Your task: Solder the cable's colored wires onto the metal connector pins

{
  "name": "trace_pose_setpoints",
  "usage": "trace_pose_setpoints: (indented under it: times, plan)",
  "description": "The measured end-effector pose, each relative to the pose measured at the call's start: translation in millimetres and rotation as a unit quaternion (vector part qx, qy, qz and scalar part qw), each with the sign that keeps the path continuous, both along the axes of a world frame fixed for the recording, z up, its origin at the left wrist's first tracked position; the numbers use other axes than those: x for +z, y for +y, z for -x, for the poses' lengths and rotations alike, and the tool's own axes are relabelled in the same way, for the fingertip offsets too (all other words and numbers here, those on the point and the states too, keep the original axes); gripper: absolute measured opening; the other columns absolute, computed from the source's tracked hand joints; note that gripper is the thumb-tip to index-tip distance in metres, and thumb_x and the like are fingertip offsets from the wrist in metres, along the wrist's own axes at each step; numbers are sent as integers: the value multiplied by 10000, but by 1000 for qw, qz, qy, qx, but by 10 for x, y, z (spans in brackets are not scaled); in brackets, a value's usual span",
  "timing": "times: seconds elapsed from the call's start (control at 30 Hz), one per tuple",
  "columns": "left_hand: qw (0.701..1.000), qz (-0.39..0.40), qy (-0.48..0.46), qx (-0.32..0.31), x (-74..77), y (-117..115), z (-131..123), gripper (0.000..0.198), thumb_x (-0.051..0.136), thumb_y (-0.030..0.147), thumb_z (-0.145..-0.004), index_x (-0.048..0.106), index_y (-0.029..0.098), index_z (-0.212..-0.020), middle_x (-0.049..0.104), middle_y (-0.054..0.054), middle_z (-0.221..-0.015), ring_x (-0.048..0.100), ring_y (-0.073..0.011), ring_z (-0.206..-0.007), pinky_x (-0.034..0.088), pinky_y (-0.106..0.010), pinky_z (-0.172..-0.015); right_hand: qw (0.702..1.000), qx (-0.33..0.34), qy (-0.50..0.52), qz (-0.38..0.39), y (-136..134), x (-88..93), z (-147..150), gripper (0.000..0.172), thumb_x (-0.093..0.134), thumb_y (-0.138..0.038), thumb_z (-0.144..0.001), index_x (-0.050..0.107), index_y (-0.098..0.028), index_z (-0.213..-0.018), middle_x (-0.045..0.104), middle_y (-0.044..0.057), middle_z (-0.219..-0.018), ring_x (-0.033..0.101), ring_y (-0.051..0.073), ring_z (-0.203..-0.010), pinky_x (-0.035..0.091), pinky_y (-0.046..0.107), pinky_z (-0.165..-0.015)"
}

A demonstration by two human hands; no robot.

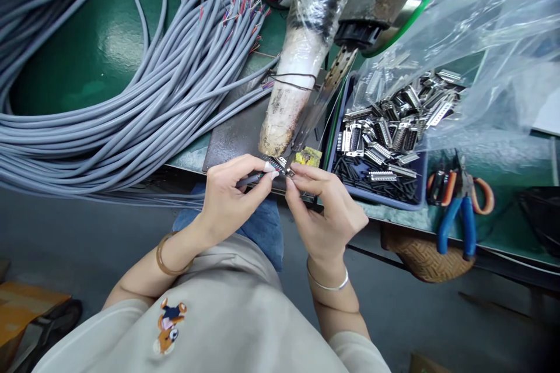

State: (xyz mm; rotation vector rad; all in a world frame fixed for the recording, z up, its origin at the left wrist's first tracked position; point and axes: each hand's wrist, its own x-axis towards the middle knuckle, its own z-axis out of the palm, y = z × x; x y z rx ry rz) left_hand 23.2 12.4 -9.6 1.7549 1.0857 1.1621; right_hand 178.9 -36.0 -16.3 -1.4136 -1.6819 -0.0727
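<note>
Between my fingertips at the bench edge is a small multi-pin connector (pixel 276 164) with coloured wires at its back. My left hand (pixel 234 192) is closed in a pinch on the end of a grey cable (pixel 250 179), where its wires meet the connector; the thumb and a finger have white tips. My right hand (pixel 321 204) pinches the connector's right end between thumb and forefinger. Just above stand the tapered, wrapped nozzle (pixel 286 105) and a perforated metal soldering-iron barrel (pixel 336 73). A yellow sponge (pixel 308 157) lies close to my right fingers.
A large bundle of grey cables (pixel 175 105) with stripped ends covers the left. On the right a blue tray (pixel 405 205) holds metal connectors (pixel 396 122) and black sleeves (pixel 352 178), partly under clear plastic (pixel 494 52). Blue-handled pliers (pixel 457 215) and orange-handled cutters (pixel 441 186) lie beyond it.
</note>
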Motion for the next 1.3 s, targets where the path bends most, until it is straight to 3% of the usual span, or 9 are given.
trace_pose_setpoints:
  times: [0.27,0.53,0.73,1.13,1.3]
  plan:
    - [1000,-7,7,5,-40,-9,0,56,695,153,-892,715,170,-843,756,-14,-795,547,-71,-565,415,-215,-540,1000,-1,-4,2,29,-22,-2,181,746,-105,-882,635,-248,-889,804,10,-997,787,161,-882,639,270,-789]
    - [999,-39,5,11,43,9,-4,68,694,123,-887,711,168,-838,752,-12,-790,601,-80,-618,440,-208,-567,1000,-4,2,-21,29,-1,11,202,773,-107,-857,667,-254,-944,805,14,-1037,786,169,-893,648,282,-795]
    - [999,-26,6,-18,-2,-1,18,51,698,133,-884,718,170,-855,752,-6,-793,562,-72,-583,431,-208,-557,1000,11,-14,-9,-32,-51,-22,185,753,-111,-868,631,-246,-902,806,41,-1068,788,158,-863,657,263,-771]
    - [999,-20,25,-17,-22,-33,7,59,684,156,-893,721,178,-854,755,-10,-799,532,-74,-557,406,-212,-525,999,13,-34,-26,-55,-51,-22,203,757,-81,-854,629,-230,-906,812,73,-1036,786,153,-832,645,238,-745]
    - [999,32,7,-20,-34,-50,10,51,696,148,-866,716,176,-828,706,12,-724,468,-67,-526,370,-214,-500,999,20,-24,-28,-91,-90,-32,225,760,-69,-848,632,-239,-921,812,67,-1042,788,154,-833,658,251,-743]
